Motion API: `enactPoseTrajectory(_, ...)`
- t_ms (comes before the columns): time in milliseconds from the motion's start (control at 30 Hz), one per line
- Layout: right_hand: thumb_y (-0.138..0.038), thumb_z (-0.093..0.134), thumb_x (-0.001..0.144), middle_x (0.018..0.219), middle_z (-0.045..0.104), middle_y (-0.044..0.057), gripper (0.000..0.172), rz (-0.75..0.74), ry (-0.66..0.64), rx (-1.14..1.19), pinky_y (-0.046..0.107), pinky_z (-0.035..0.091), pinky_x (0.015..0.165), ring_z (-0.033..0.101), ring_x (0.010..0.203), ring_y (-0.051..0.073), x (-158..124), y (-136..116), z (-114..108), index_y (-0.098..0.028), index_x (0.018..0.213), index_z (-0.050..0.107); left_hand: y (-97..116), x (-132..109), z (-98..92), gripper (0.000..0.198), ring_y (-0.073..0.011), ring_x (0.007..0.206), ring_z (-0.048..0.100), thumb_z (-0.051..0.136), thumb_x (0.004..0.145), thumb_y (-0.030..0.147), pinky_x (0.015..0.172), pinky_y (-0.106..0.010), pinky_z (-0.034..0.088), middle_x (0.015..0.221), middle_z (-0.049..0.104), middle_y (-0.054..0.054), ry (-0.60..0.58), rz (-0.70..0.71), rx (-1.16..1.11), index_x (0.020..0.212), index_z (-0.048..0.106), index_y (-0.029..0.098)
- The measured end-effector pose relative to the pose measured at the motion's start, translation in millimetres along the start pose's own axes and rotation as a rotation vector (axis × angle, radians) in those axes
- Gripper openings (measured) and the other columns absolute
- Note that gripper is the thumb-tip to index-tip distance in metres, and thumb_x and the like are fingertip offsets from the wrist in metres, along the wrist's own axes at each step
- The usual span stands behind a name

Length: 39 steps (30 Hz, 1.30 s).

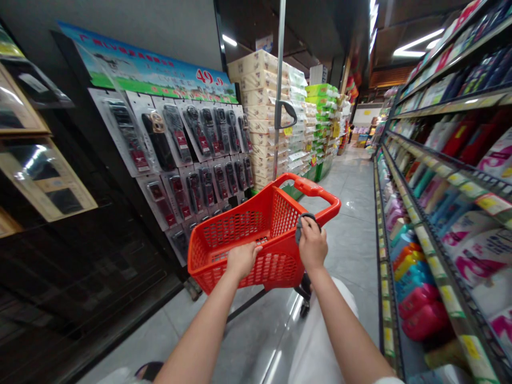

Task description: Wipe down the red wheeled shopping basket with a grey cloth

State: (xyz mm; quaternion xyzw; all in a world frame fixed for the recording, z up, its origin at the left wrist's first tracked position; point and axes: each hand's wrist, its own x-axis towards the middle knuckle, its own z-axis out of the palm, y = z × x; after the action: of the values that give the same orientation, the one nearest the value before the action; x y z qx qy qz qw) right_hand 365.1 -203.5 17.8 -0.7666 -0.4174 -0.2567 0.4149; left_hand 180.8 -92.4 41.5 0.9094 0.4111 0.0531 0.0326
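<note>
A red plastic shopping cart (280,266) with perforated sides stands in front of me, its handle (332,205) at the right end. My left hand (242,260) is closed over the near rim of the basket, fingers curled to the inner side. Between the fingers of my right hand (313,245) is a dark grey cloth (299,230), held at the basket's rim near the handle. No goods show inside the visible part of the basket.
Packaged belts (194,128) hang on a wall display at the left. Stacked tissue packs (260,106) rise behind a metal pole (280,53). Shelves of bottles (424,176) line the right side. Grey tiled floor (352,245) runs down the aisle.
</note>
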Motion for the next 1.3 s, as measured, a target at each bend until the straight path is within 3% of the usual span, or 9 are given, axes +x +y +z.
enactPoseTrajectory(167, -0.011, 0.04, 0.086, 0.132, 0.058, 0.003, 0.051, -0.245, -0.185, 0.063, 0.034, 0.046, 0.086, 0.051, 0.097, 0.022, -20, -7, 14, -0.028, 0.132, 0.056, 12, -6, 2.7, 0.045, -0.0269, 0.095, 0.066, 0.027, 0.097, 0.045, 0.076, -0.034, 0.045, 0.098, 0.071, -0.013, 0.008, -0.039, 0.032, 0.1, 0.064, 0.02)
enactPoseTrajectory(367, -0.018, 0.04, 0.088, 0.132, 0.051, 0.015, 0.046, 0.202, 0.226, 0.192, 0.047, 0.037, 0.1, 0.046, 0.12, 0.027, -14, 19, 24, -0.02, 0.132, 0.055, 23, -19, 4.3, 0.049, -0.028, 0.089, 0.069, 0.023, 0.097, 0.046, 0.073, -0.036, 0.048, 0.092, 0.072, -0.013, 0.011, -0.078, 0.089, 0.1, 0.064, 0.019)
enactPoseTrajectory(533, -0.024, 0.043, 0.086, 0.122, 0.051, 0.019, 0.044, 0.452, 0.298, 0.347, 0.045, 0.039, 0.099, 0.048, 0.117, 0.027, -37, 22, 52, -0.011, 0.126, 0.058, 30, -25, -3.1, 0.051, -0.0297, 0.091, 0.068, 0.023, 0.097, 0.046, 0.074, -0.036, 0.047, 0.094, 0.072, -0.015, -0.024, -0.108, 0.079, 0.097, 0.064, 0.017)
enactPoseTrajectory(667, -0.028, 0.047, 0.084, 0.117, 0.054, 0.016, 0.045, 0.458, 0.32, 0.438, 0.039, 0.039, 0.101, 0.05, 0.114, 0.024, -12, 30, 47, -0.011, 0.123, 0.059, 18, -19, -13.6, 0.05, -0.0275, 0.092, 0.067, 0.028, 0.095, 0.049, 0.076, -0.033, 0.046, 0.094, 0.072, -0.014, -0.117, 0.002, -0.026, 0.087, 0.066, 0.017)
enactPoseTrajectory(800, -0.029, 0.044, 0.085, 0.125, 0.05, 0.017, 0.046, 0.404, 0.239, 0.441, 0.039, 0.035, 0.105, 0.046, 0.12, 0.024, -20, 39, 50, -0.01, 0.124, 0.058, 2, -13, -11.9, 0.048, -0.0238, 0.088, 0.067, 0.032, 0.093, 0.053, 0.077, -0.03, 0.046, 0.092, 0.072, -0.009, -0.226, 0.209, -0.232, 0.088, 0.067, 0.019)
enactPoseTrajectory(900, -0.028, 0.042, 0.084, 0.118, 0.053, 0.018, 0.045, 0.494, 0.106, 0.432, 0.041, 0.038, 0.102, 0.05, 0.115, 0.026, -48, 45, 67, -0.008, 0.12, 0.061, -3, -15, -4.1, 0.048, -0.023, 0.104, 0.063, 0.033, 0.092, 0.052, 0.091, -0.032, 0.045, 0.112, 0.069, -0.009, -0.213, 0.245, -0.501, 0.11, 0.064, 0.02)
enactPoseTrajectory(1000, -0.026, 0.045, 0.081, 0.106, 0.057, 0.017, 0.044, 0.587, 0.023, 0.452, 0.042, 0.041, 0.099, 0.054, 0.106, 0.027, -48, 45, 77, -0.007, 0.115, 0.063, -2, -17, 0.5, 0.055, -0.023, 0.116, 0.056, 0.034, 0.091, 0.056, 0.102, -0.033, 0.039, 0.125, 0.064, -0.008, -0.288, 0.304, -0.767, 0.12, 0.061, 0.017)
enactPoseTrajectory(1167, -0.026, 0.046, 0.082, 0.12, 0.05, 0.015, 0.046, 0.467, 0.094, 0.518, 0.037, 0.035, 0.106, 0.048, 0.117, 0.023, -16, 16, 74, -0.011, 0.125, 0.058, -2, -15, 3.7, 0.063, -0.0235, 0.098, 0.059, 0.036, 0.087, 0.064, 0.092, -0.034, 0.044, 0.098, 0.069, -0.007, -0.347, 0.294, -0.863, 0.102, 0.067, 0.012)
enactPoseTrajectory(1300, -0.021, 0.044, 0.083, 0.117, 0.051, 0.013, 0.038, 0.414, -0.038, 0.507, 0.036, 0.039, 0.102, 0.05, 0.113, 0.023, -41, -14, 78, -0.016, 0.116, 0.063, -8, -15, 8.6, 0.063, -0.0201, 0.085, 0.056, 0.036, 0.086, 0.066, 0.083, -0.031, 0.046, 0.082, 0.064, -0.004, -0.312, 0.265, -0.871, 0.091, 0.066, 0.011)
